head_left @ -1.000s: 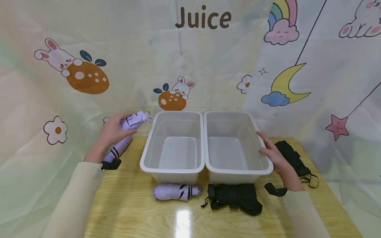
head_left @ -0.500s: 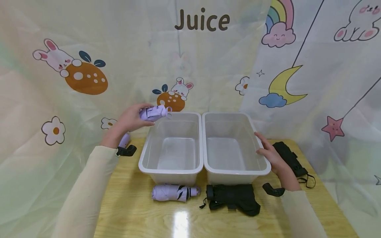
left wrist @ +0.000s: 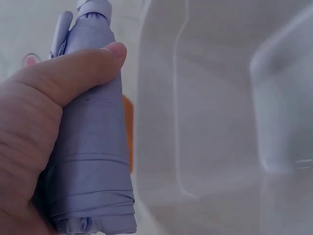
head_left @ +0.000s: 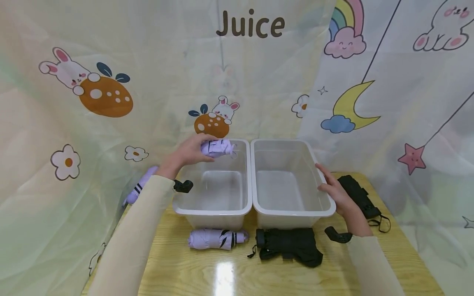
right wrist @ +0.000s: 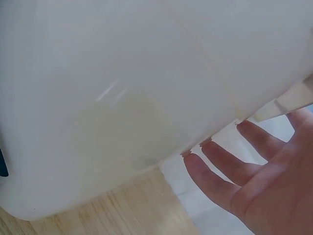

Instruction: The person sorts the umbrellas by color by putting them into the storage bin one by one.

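My left hand (head_left: 192, 150) grips a folded lilac umbrella (head_left: 217, 148) above the back of the left white plastic bin (head_left: 214, 212). In the left wrist view, the thumb lies across the umbrella (left wrist: 98, 127), which has a pale end cap and a strap. At the right edge of the right white plastic bin (head_left: 296, 213), my right hand (head_left: 338, 195) holds the rim, thumb over it. The right wrist view shows fingertips (right wrist: 195, 164) against the outer wall of that bin (right wrist: 112, 122).
Another lilac umbrella (head_left: 216, 239) lies before the left bin, and a black umbrella (head_left: 290, 246) before the right one. A third lilac umbrella (head_left: 140, 185) lies at the table's left edge. A second black umbrella (head_left: 357, 196) lies at the right. Printed cloth (head_left: 259, 82) hangs behind.
My left hand has carried the lilac umbrella rightward, from the left side of the table to over the left bin. My right hand has kept its place on the right bin.
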### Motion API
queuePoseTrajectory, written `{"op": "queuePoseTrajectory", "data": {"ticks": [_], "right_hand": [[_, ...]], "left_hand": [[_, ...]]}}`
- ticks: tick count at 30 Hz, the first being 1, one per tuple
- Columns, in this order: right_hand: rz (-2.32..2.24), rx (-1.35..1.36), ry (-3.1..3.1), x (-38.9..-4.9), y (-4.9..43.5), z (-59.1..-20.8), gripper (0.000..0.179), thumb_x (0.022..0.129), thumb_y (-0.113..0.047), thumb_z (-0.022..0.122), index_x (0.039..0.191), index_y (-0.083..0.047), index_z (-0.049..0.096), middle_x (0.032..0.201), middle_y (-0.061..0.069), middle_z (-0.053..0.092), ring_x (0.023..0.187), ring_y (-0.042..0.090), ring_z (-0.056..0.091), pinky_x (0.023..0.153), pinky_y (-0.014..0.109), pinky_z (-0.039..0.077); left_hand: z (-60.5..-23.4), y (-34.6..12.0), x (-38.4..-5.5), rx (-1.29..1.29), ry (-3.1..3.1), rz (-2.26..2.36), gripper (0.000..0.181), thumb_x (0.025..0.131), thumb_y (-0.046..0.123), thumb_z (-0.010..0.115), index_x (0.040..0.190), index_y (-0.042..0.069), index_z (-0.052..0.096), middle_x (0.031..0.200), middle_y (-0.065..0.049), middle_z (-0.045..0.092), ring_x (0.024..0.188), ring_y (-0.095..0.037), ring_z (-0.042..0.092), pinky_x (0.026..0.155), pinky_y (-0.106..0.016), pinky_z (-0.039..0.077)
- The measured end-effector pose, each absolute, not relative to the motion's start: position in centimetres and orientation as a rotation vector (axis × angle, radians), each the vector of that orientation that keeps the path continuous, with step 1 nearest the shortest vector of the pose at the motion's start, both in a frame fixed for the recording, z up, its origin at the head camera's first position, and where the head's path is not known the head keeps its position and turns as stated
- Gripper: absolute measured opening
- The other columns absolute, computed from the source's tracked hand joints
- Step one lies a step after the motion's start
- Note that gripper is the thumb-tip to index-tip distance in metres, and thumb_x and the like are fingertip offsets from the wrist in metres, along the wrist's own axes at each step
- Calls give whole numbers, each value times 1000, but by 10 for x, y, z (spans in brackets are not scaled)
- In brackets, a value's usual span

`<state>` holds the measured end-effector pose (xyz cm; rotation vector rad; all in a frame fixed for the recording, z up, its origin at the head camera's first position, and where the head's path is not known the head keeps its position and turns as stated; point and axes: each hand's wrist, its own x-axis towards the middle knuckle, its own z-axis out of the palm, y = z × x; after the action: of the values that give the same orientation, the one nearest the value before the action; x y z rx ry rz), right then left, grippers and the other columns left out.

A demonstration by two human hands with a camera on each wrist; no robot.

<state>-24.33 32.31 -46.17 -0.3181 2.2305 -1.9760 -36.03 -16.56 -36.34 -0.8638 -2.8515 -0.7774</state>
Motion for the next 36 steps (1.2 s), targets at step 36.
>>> {"op": "queuePoseTrajectory", "data": {"ticks": [36], "right_hand": [[-2033,-325,2177,-242,323,-464,73,100,1,41,158,-23,5,159,19,0,123,39,33,79,42,53]], "left_hand": [[-453,-123,-395,-863,-3014,-583,59,73,23,87,127,26,64,117,5,60,102,-18,50,93,-37,43]]}}
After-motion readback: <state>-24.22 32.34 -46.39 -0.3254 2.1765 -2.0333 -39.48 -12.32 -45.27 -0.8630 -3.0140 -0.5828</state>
